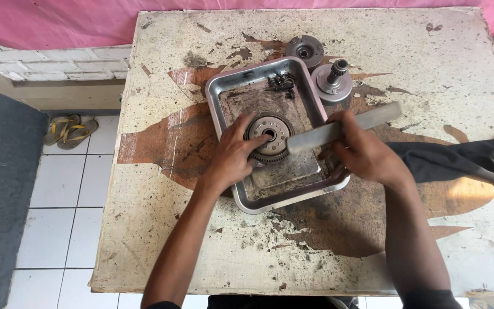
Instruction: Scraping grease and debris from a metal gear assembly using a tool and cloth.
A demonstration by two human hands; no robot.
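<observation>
Carefully, we press the gear [269,137] flat in the tray [293,197] with our left hand [232,157], right hand [361,151] clenched around the bar [338,129] over it.

A metal tray [224,109] sat on the worn table [201,240]. Inside the tray, the left hand [232,157] steadied a round toothed gear part [269,137], while the right hand [361,151] held a flat grey bar [344,127] over it. Beyond the tray's far corner lay two round metal parts [318,66].
</observation>
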